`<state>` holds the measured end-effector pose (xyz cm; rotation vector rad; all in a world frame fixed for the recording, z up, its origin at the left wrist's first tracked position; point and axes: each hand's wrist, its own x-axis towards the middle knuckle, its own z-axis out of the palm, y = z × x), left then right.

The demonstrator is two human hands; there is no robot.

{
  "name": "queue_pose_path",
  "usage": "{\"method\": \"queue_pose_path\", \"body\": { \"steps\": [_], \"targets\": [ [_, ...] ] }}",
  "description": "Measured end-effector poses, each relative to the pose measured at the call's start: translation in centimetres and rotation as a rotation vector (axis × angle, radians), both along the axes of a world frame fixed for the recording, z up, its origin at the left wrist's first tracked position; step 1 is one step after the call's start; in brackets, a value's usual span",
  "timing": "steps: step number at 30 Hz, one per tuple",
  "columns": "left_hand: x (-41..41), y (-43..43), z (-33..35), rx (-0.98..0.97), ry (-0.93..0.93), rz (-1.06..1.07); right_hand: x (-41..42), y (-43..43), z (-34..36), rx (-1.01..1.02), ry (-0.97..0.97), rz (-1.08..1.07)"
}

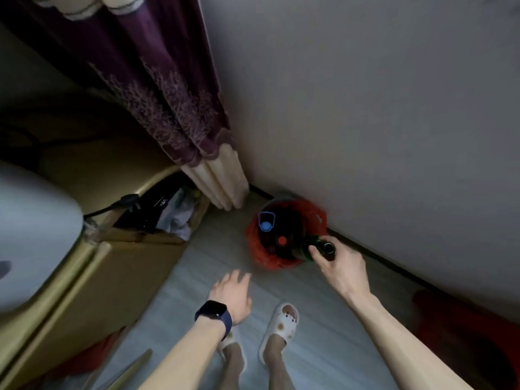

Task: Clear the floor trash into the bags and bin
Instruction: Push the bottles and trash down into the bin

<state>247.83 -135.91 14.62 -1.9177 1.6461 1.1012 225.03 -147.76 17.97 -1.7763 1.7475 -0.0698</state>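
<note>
We record the bin [252,238] against the wall [365,108], just left of the right hand [339,267]; the held bottle [306,248] overhangs its rim.

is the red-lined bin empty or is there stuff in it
Not empty. The bin holds a blue-capped bottle and a red-capped one, and the right hand grips a dark bottle over its rim.

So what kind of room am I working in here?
Likely a home, maybe a bedroom corner: a purple curtain hangs near the floor, the person wears house slippers, and a red-lined bin stands against the wall.
</note>
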Motion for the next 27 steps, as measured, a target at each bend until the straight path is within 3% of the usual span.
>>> {"method": "queue_pose_path", "body": {
  "steps": [15,27],
  "targets": [
    [-1.6,-8.0,-20.4,-0.018,-0.018,-0.107,-1.0,-3.8,-18.9,0.058,0.010,0.048],
    [-2.2,-9.3,-24.6,0.032,-0.031,-0.080,0.7,-7.3,-19.9,-0.247,0.011,-0.072]
  ]
}}
